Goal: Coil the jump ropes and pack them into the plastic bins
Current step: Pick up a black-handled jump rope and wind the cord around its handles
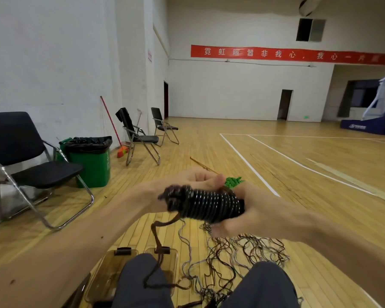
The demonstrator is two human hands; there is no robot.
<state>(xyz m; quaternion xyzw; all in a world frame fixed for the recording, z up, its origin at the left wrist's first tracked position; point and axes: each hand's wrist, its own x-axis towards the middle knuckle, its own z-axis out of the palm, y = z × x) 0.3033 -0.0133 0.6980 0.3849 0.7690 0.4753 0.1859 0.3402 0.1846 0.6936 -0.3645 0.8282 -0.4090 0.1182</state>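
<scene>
A dark jump rope wound into a tight coil [207,204] with pale flecks sits at chest height in front of me. My right hand [242,216] grips the coil's right end from below. My left hand [198,177] is behind its left end, fingers curled at the top of the coil; blur hides the exact hold. A brown loose tail [157,238] hangs from the coil down to my lap. A tangle of thin ropes [238,256] lies on the floor between my knees. Brownish clear plastic bins [111,270] stand by my left knee.
A green rope bundle [232,181] and a thin stick [201,164] lie on the wooden floor beyond my hands. A folding chair [31,165], a green rubbish bin [91,161], a broom and two more chairs line the left wall. Court lines run to the right.
</scene>
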